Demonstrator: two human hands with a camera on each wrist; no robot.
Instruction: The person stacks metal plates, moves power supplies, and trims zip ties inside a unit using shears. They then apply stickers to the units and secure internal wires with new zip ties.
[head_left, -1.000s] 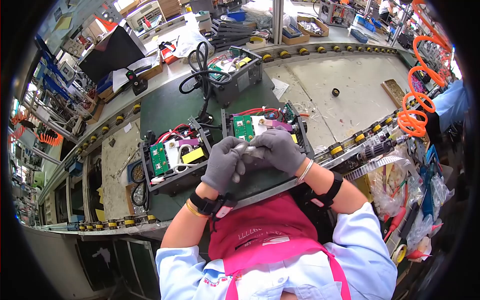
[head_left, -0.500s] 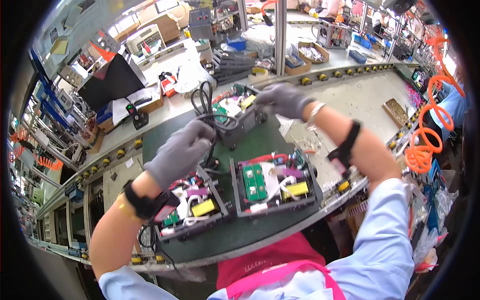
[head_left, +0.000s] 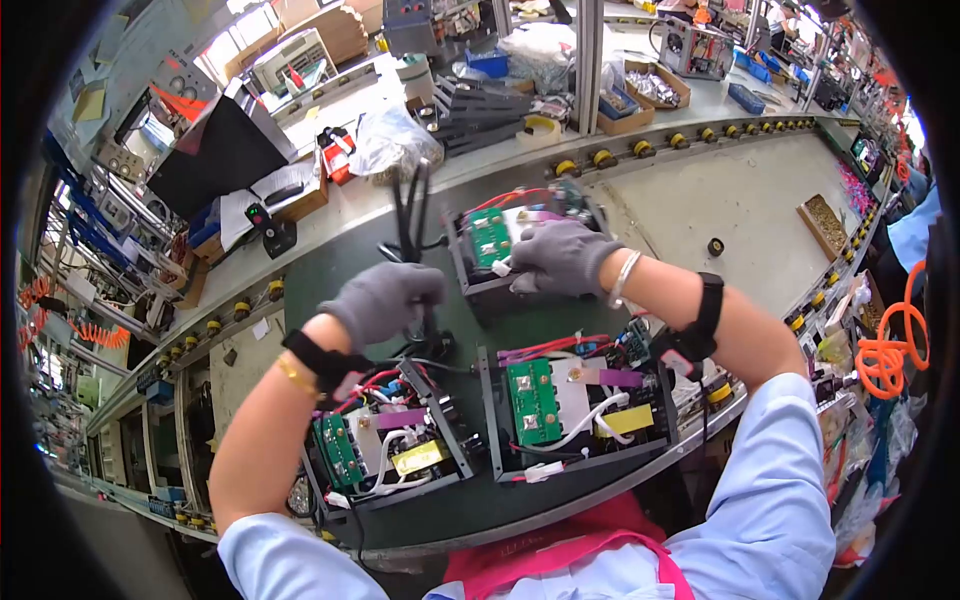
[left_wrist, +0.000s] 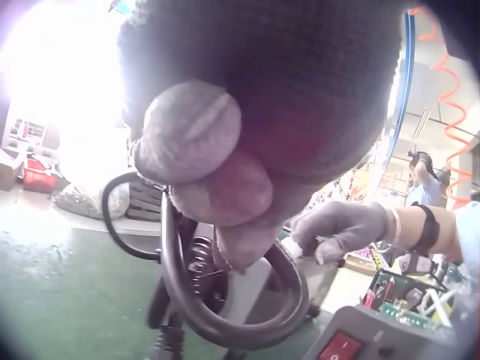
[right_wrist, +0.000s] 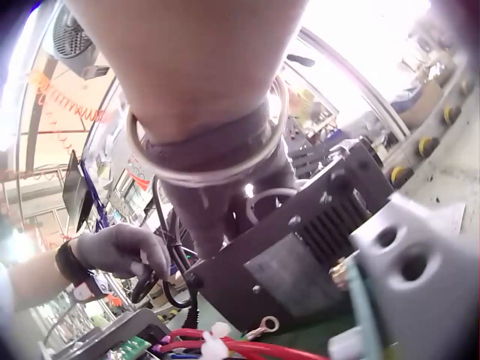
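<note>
Clock: centred on the middle of the head view, 12 at the far side.
Handheld scanner (head_left: 268,228): at 10 o'clock, standing beside the green desk (head_left: 335,262).
Near-left unit (head_left: 372,445): an open-topped case at 7 o'clock on the desk, with a green board, white leads and a yellow block inside.
Left hand (head_left: 383,303): gloved, at 9 o'clock; fingers curled closed round the black cable (left_wrist: 225,332), whose loops rise above the hand toward 11.
Far unit (head_left: 493,245): a similar open case at 1 o'clock, vent slots in its side.
Right hand (head_left: 568,258): gloved, at 2 o'clock, over the far unit's near edge; fingers bent downward, but I cannot tell how far apart they are or whether they grip anything.
Near-right unit (head_left: 577,410): a third open case at 5 o'clock, apart from the hands.
Orange coiled hose (head_left: 880,355): at 3 o'clock, beyond the desk.
</note>
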